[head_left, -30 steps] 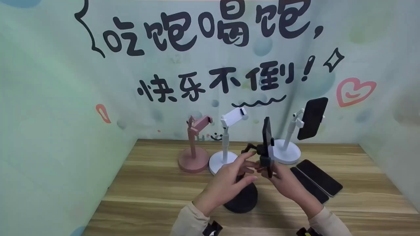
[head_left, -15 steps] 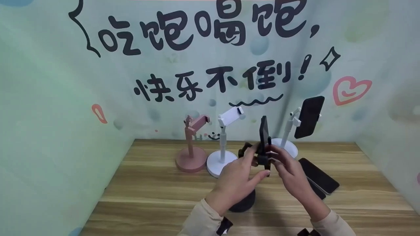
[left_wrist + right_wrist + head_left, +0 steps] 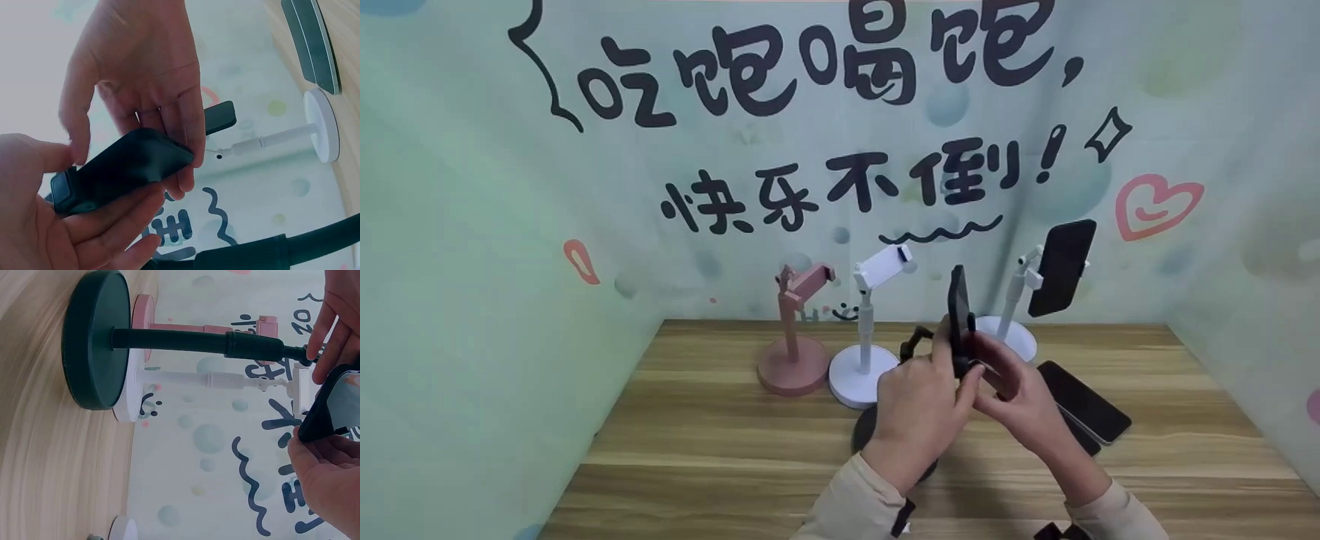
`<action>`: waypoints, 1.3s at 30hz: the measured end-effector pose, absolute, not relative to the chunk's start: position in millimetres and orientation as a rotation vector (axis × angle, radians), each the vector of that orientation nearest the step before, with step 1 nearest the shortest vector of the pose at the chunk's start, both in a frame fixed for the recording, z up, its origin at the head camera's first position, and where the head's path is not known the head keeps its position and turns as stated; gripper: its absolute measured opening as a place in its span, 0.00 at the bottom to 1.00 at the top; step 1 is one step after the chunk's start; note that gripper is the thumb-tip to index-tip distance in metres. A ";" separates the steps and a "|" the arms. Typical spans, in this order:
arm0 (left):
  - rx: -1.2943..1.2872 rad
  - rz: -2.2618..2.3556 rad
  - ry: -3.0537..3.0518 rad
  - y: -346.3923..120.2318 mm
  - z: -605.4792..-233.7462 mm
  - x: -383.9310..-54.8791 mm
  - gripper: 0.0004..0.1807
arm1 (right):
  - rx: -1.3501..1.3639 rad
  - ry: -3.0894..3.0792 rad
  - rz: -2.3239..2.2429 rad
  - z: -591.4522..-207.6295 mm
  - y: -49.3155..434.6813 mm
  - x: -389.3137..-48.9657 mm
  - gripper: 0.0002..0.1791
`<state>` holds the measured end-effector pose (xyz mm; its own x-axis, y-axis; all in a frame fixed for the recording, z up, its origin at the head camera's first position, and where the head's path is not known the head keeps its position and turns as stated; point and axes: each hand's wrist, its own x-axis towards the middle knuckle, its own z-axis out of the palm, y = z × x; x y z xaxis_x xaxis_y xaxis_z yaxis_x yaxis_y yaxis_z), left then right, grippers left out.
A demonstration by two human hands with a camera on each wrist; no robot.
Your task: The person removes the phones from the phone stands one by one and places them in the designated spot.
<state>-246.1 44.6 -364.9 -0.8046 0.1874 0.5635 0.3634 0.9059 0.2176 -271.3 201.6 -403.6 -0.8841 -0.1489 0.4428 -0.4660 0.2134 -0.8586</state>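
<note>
A black smartphone (image 3: 958,300) stands nearly edge-on in the clamp (image 3: 962,366) of a black phone stand (image 3: 180,342). My left hand (image 3: 919,409) grips the phone and clamp from the left, its thumb near the clamp and its fingers along one face in the left wrist view. From the other side, my right hand (image 3: 1024,397) holds the phone with curled fingers, thumb by the clamp. The stand's round base (image 3: 98,343) rests on the table, partly hidden behind my left hand in the head view.
Behind stand a pink phone stand (image 3: 791,367) and a white one (image 3: 859,375), both with bare clamps. Another white stand (image 3: 1020,341) at the right carries a black phone (image 3: 1063,268). Two phones (image 3: 1086,401) lie side by side on the wooden table (image 3: 697,450).
My left hand has moved right, its thumb closing in on the phone's clamp. My right hand has risen along the phone, which has shifted slightly left in the head view.
</note>
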 end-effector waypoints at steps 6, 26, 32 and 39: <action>-0.312 -0.304 -2.459 50.9 -366.4 -245.8 0.30 | 0.528 -2.189 1.692 -401.9 196.4 -273.0 0.33; -0.294 -0.070 -2.355 53.5 -369.7 -241.4 0.25 | 0.554 -2.158 1.687 -402.3 201.4 -278.2 0.29; -0.319 -0.134 -2.397 52.0 -370.4 -241.0 0.27 | 0.528 -2.194 1.797 -398.2 205.6 -277.8 0.30; -0.314 -0.141 -2.399 53.8 -373.3 -239.2 0.28 | 0.531 -2.242 1.856 -398.0 209.2 -276.4 0.30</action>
